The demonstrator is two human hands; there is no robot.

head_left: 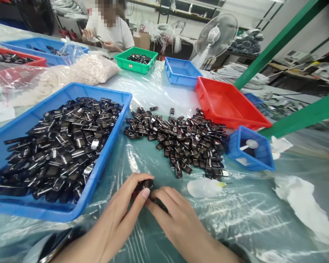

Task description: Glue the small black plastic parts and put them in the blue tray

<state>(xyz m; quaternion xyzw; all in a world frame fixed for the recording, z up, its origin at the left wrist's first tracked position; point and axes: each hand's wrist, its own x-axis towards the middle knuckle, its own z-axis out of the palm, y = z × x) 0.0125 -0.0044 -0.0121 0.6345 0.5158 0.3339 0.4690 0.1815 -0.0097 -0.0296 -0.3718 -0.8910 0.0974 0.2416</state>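
Note:
Near the front of the table, my left hand (126, 204) pinches a small glossy black piece (146, 184) between thumb and fingers. My right hand (178, 212) is right beside it, its fingers curled around another dark piece (160, 205), mostly hidden by them. Beyond my hands lies a loose pile of similar black pieces (181, 142) with silvery edges. To the left, a large blue tray (98, 179) holds many more of them. A translucent squeeze bottle (204, 188) with a yellowish tip lies on its side to the right of my hands.
A small blue bin (252, 162) with a white round-ended tool stands right of the pile. Behind it are a red tray (230, 102), a blue tray (182, 71) and a green tray (135, 65). Crumpled white tissue (298, 197) lies right. Across the table sits a person (112, 31).

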